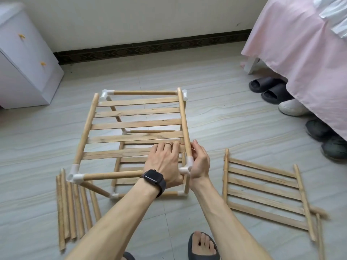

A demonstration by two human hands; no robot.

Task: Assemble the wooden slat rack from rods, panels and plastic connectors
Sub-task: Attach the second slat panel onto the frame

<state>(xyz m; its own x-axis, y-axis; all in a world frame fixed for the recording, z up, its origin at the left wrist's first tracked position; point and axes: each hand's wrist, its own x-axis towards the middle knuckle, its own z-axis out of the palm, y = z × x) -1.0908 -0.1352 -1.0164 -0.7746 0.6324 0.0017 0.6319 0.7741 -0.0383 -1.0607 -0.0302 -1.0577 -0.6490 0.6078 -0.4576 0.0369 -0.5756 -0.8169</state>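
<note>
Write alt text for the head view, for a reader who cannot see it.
Left hand rests on and right hand grips the near right corner of a half-built slat rack; loose rods lie left, a spare panel right.

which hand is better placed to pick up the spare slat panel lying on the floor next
Right, probably. The spare slat panel lies on the floor nearer the right hand; the left hand would have to cross over. The right hand must first release the corner connector.
</note>
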